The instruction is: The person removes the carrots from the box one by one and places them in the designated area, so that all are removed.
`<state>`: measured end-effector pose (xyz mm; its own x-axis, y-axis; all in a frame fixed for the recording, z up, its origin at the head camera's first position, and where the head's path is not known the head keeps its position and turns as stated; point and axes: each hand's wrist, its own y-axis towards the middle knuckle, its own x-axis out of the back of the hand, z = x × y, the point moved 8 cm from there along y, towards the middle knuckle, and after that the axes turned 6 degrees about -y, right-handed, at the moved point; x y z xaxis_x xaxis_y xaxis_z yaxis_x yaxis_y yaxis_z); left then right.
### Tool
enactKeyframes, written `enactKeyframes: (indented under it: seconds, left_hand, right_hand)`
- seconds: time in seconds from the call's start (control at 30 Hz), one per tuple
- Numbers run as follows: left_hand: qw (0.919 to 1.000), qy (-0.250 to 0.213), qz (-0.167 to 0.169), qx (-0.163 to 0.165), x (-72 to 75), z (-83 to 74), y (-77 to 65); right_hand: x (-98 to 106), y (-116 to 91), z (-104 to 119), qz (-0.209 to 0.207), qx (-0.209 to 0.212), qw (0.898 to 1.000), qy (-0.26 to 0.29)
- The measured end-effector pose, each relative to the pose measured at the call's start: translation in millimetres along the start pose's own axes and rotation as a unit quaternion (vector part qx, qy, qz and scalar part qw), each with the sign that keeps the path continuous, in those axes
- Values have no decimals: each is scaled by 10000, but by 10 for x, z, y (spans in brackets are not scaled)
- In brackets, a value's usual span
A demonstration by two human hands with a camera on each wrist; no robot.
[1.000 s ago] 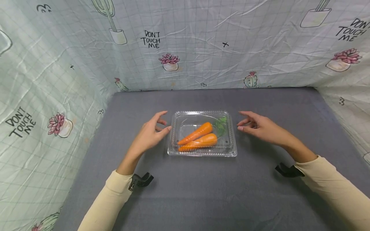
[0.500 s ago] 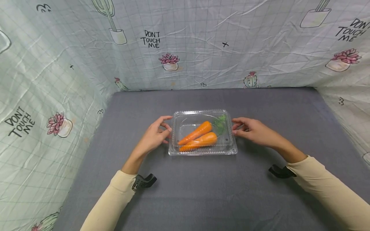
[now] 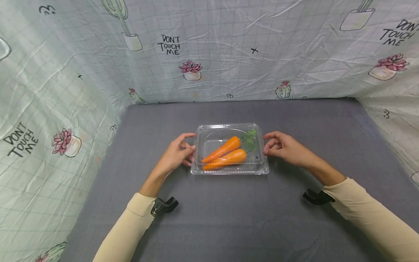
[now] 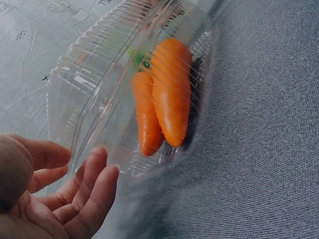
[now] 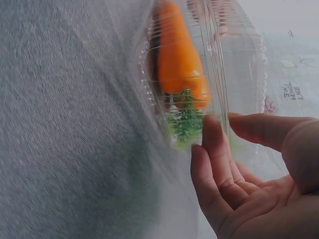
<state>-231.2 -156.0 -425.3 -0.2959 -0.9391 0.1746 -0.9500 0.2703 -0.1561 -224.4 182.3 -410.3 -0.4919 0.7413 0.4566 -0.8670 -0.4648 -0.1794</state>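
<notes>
A clear plastic clamshell container (image 3: pixel 229 172) lies on the grey table, its lid down. Two orange carrots show through it, an upper carrot (image 3: pixel 223 149) and a lower carrot (image 3: pixel 229 158), with green leafy tops (image 3: pixel 250 138) at the right end. At the container's left side, my left hand (image 3: pixel 175 154) pinches the rim; in the left wrist view the thumb (image 4: pixel 55 153) is on one side of it and fingers on the other. Opposite, my right hand (image 3: pixel 283 147) pinches the right rim between thumb (image 5: pixel 256 128) and forefinger.
Grey cloth (image 3: pixel 222 218) covers the table around the container. A printed curtain (image 3: pixel 222 54) with cactus drawings hangs along the back and both sides. Black wrist straps sit below the left sleeve (image 3: pixel 137 211) and the right sleeve (image 3: pixel 356 203).
Both hands have come inward from beside the container and taken hold of its left and right rims. The container has shifted very slightly away from the person.
</notes>
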Motion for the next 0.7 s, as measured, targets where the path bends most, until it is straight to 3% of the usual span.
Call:
enactKeyframes:
  seconds: [0.13, 0.37, 0.7]
  left_hand:
    - [9999, -91, 18, 97, 3, 18, 11]
    - [9998, -86, 83, 175, -4, 20, 14]
    - [9997, -194, 94, 148, 11, 6, 9]
  right_hand:
    - [-30, 4, -45, 54, -52, 9985, 540]
    - [-65, -32, -108, 181, -303, 9963, 786]
    - [-178, -125, -157, 646, -256, 9869, 1458]
